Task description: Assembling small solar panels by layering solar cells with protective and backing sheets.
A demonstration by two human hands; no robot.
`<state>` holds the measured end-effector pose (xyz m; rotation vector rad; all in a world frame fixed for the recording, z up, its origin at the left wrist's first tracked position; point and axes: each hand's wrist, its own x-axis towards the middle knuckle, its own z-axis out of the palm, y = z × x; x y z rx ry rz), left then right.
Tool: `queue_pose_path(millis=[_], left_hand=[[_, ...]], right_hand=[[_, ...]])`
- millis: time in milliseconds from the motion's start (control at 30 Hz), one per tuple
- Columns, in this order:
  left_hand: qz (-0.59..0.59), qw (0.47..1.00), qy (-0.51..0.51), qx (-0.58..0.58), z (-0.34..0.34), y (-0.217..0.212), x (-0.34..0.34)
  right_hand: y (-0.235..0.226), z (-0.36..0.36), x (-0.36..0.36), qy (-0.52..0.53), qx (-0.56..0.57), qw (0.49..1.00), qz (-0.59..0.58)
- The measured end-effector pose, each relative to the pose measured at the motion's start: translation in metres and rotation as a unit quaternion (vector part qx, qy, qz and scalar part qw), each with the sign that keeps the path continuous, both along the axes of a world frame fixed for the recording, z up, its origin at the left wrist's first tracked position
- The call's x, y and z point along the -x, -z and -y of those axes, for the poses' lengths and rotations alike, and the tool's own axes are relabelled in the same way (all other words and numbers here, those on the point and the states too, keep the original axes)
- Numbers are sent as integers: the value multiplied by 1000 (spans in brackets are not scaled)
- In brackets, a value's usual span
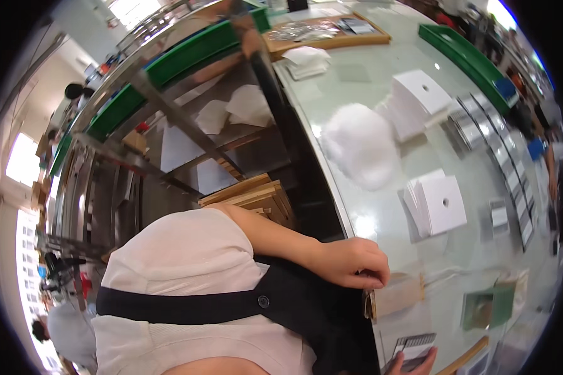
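My left hand (355, 261) is at the near edge of the glass-topped table, fingers curled down and closed. Just below its fingertips is a small brown and metallic piece (370, 305); whether they grip it or something smaller, I cannot tell. Next to that piece lies a flat beige sheet (399, 295). At the bottom of the view, my right hand (423, 365) shows only in part, with thumb and finger on opposite sides of a small flat grey piece with dark stripes (414, 351).
Stacks of white cards with holes (441, 203) stand on the table beside a fluffy white pile (361, 147). Striped strips (505, 165) lie farther right, near a green tray (463, 59). A green box (486, 309) sits close to my right hand. Metal shelving (197, 134) rises at left.
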<state>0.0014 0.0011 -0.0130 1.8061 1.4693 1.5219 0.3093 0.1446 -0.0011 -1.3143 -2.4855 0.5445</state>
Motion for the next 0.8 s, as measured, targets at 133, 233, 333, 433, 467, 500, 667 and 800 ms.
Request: queue_pose_path(millis=[133, 233, 333, 433, 467, 500, 667, 800], left_hand=[[17, 999, 16, 31, 4, -4, -4], [40, 999, 13, 9, 3, 2, -3], [111, 989, -19, 101, 7, -1, -2], [182, 972, -39, 143, 1, 4, -1], [202, 962, -31, 183, -3, -3, 0], [223, 954, -26, 200, -5, -2, -1], [276, 928, -12, 250, -1, 4, -1], [307, 923, 16, 231, -1, 12, -5]], right_hand=[[-4, 12, -11, -2, -45, 999, 16], [-7, 14, -15, 48, -17, 998, -29], [-26, 21, 5, 97, 48, 980, -167], [-46, 28, 38, 36, -58, 987, -149], [-51, 33, 50, 45, -60, 988, -135], [-53, 38, 63, 5, 4, 987, -164], [-40, 39, 109, -123, 25, 986, -111], [-36, 40, 120, -139, -12, 988, -72]])
